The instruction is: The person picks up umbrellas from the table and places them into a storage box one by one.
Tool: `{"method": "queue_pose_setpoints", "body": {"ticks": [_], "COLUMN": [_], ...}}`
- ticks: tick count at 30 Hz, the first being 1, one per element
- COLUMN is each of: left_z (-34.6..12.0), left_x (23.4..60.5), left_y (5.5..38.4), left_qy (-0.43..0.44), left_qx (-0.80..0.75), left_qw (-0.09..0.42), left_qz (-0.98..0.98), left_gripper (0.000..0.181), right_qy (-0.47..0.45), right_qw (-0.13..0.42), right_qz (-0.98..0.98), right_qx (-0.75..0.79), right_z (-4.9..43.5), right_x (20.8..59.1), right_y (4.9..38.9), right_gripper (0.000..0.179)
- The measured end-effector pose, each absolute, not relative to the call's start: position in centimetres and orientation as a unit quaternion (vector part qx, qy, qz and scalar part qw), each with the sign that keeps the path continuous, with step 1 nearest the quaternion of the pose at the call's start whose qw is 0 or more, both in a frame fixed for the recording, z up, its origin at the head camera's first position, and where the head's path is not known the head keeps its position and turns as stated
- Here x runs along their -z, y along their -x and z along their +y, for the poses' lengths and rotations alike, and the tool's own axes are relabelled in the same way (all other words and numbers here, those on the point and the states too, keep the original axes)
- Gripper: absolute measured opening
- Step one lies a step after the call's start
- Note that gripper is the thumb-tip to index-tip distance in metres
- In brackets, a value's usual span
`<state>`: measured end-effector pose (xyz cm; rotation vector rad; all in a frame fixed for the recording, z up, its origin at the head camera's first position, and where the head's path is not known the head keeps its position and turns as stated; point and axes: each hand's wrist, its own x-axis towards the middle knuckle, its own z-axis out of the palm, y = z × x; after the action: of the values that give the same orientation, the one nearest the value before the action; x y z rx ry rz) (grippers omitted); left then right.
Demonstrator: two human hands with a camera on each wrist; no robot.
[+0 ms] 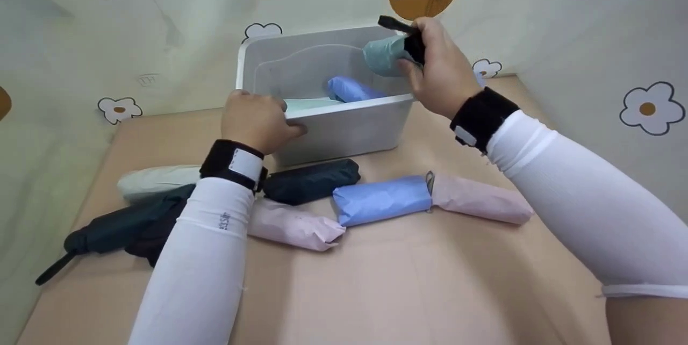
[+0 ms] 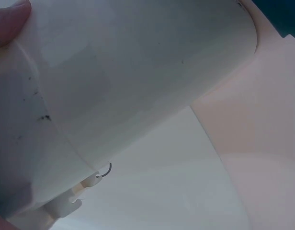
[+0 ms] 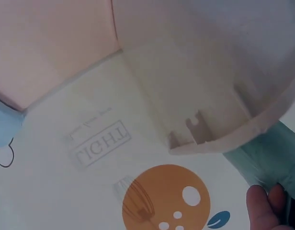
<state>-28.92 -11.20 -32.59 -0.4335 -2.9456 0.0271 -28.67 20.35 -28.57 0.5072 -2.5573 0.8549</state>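
A white plastic bin (image 1: 349,133) stands at the back of the table. My left hand (image 1: 255,119) grips its near rim at the left corner; in the left wrist view a fingertip (image 2: 11,21) lies against the bin wall (image 2: 133,81). With my right hand (image 1: 443,73) I hold a teal folded umbrella (image 1: 384,55) by its black handle end, above the bin's right side. Its lower end points down into the bin. The right wrist view catches my fingers (image 3: 262,211) on the teal cover (image 3: 269,153). Inside the bin lie a blue folded umbrella (image 1: 352,90) and something pale green (image 1: 312,103).
Before the bin lie several folded umbrellas: dark green (image 1: 312,179), blue (image 1: 384,200), pink at right (image 1: 481,197), pink at centre (image 1: 295,225), pale green (image 1: 156,181) and a dark one with a strap (image 1: 113,227). A flower-patterned covering (image 1: 188,22) rises behind the table (image 1: 408,286).
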Motion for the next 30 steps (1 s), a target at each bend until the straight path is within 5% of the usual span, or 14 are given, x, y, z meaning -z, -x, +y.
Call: {"method": "queue_pose_setpoints", "body": {"ticks": [30], "left_z": [-11.0], "left_x": [32.6], "left_y": [29.0], "left_qy": [0.140], "left_qx": [0.001], "left_qw": [0.083], "left_qz": [-0.987], "left_gripper": [0.051], "right_qy": [-0.106], "right_qw": [0.019], "right_qz": [-0.964], "right_qx": [-0.242], "right_z": [18.3], "right_x": [29.4], "right_y": [32.0], "right_gripper": [0.039]}}
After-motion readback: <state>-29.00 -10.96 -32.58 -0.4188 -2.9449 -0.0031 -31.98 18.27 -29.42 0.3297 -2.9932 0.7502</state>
